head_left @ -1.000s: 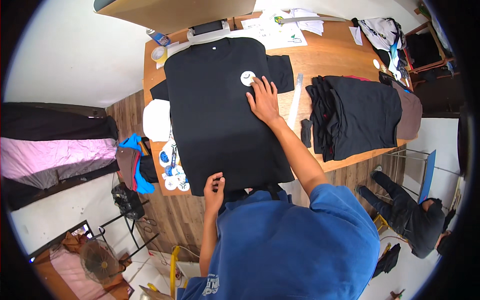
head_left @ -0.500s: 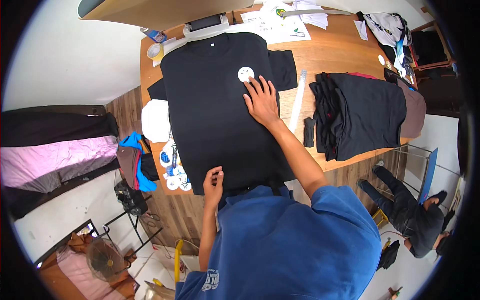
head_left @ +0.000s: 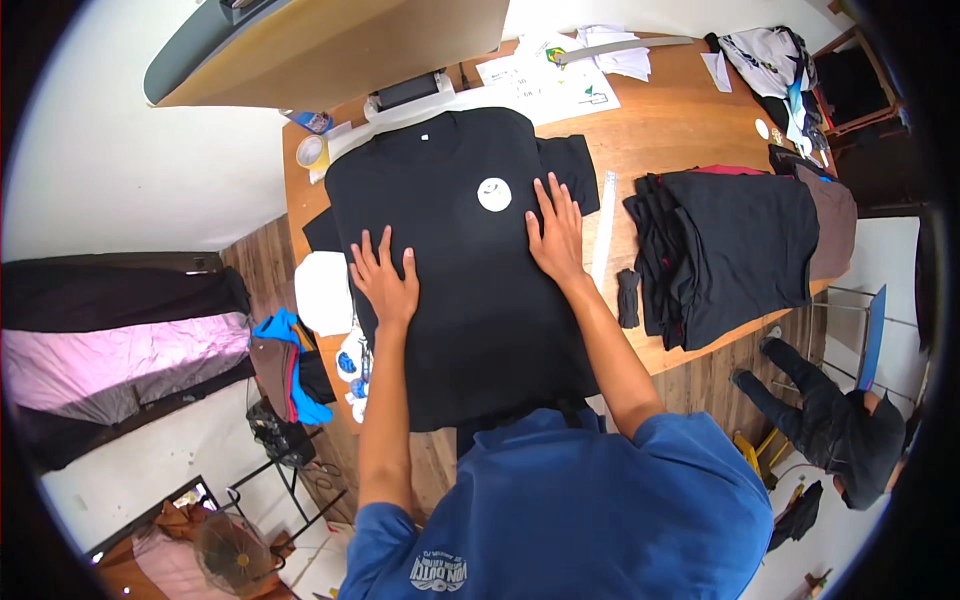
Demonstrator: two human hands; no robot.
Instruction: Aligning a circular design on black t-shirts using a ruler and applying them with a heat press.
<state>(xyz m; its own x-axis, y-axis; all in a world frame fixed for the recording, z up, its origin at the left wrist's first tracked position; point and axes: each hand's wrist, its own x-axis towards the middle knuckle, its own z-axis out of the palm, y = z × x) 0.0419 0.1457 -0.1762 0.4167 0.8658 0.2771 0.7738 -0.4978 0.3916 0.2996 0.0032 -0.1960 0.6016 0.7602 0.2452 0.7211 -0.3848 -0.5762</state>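
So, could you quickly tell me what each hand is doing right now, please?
Left hand: open, flat on the black T-shirt, holding nothing.
Right hand: open, flat on the same shirt, holding nothing.

One spread black T-shirt [head_left: 460, 250], one stack of folded shirts [head_left: 735, 250], two hands [head_left: 385, 280]

White walls, wooden table [head_left: 690, 140], wood plank floor [head_left: 700, 385], standing fan [head_left: 235, 555], folding rack [head_left: 290, 455]
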